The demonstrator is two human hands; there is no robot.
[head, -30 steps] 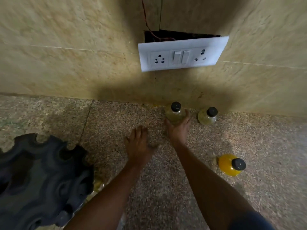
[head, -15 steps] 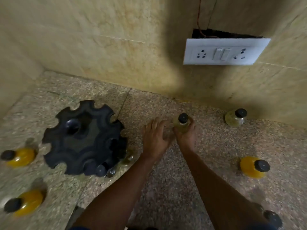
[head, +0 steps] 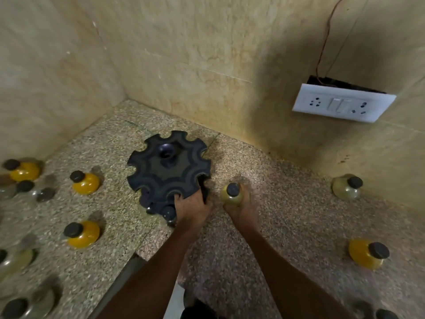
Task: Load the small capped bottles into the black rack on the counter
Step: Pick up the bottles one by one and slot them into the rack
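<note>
A round black rack (head: 169, 171) with notched slots stands on the speckled counter near the corner. My left hand (head: 192, 207) grips its near right rim, fingers curled into a slot. Black caps of bottles (head: 168, 212) in the rack show under its near edge. Just right of the rack, my right hand (head: 241, 209) holds a pale yellow bottle (head: 232, 194) with a black cap, upright. Loose capped bottles stand around: orange ones (head: 85, 183) (head: 82, 233) on the left, an orange one (head: 365, 253) and a pale one (head: 347, 186) on the right.
Tiled walls (head: 207, 65) close the corner behind and left of the rack. A white switch plate (head: 342, 105) with a loose wire hangs on the right wall. More bottles (head: 24, 171) crowd the far left. The counter's front edge (head: 128, 265) runs under my left forearm.
My right hand has carried the pale bottle left, up beside the rack. My left hand has moved from the bare counter onto the rack's rim. The view has swung left.
</note>
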